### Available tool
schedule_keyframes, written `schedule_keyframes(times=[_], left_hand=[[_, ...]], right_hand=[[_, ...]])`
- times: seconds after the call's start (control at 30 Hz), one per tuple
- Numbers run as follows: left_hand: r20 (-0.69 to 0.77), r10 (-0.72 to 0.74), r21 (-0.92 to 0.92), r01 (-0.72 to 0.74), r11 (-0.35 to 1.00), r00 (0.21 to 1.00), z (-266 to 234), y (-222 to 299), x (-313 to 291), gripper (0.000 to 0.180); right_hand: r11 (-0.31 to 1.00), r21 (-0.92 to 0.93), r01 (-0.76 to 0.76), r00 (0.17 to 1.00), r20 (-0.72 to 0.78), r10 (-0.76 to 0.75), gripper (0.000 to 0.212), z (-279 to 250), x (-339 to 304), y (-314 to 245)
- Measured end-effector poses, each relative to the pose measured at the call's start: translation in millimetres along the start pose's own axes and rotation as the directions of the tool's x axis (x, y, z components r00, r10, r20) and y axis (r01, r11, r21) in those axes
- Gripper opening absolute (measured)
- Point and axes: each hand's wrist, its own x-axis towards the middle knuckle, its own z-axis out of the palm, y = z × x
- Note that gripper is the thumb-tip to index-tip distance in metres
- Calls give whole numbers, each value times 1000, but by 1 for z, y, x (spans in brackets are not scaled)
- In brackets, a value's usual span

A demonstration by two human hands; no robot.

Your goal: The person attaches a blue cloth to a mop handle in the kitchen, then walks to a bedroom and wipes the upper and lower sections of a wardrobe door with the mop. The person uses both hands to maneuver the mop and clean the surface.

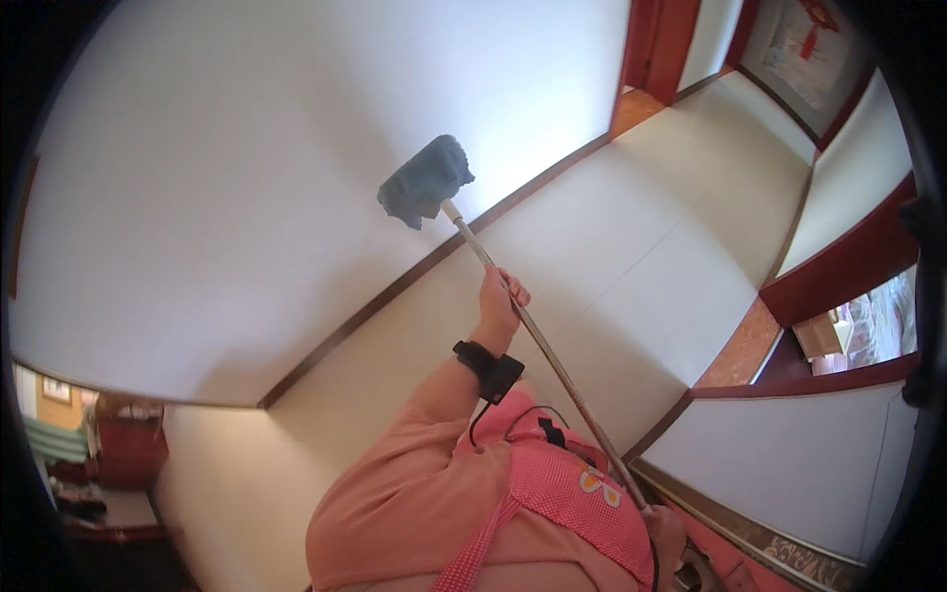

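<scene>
A long metal mop pole slants across the view from lower right to upper left. Over its head hangs a grey-blue cloth, up against the white wall or very close to it; I cannot tell whether it touches. My left hand is wrapped round the upper part of the pole, and a black device is strapped at that wrist. Down by the pole's lower end, my right hand is closed round it, partly hidden at my side. A pink checked apron covers my front.
The white wall meets the pale floor along a dark baseboard. Red-framed doorways open at the top and right. A framed picture with a red ornament is at the far end. Dark red furniture stands at lower left.
</scene>
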Motion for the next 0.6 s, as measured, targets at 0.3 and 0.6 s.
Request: schedule_keyframes(times=[0.3, 0.6], left_hand=[[492, -246, 235, 144, 961, 835, 172, -19, 183, 35], [661, -532, 435, 306, 847, 529, 321, -106, 310, 42]], right_hand=[[875, 328, -356, 909, 340, 242, 36, 17, 169, -85], [773, 453, -444, 862, 453, 229, 46, 49, 348, -42]])
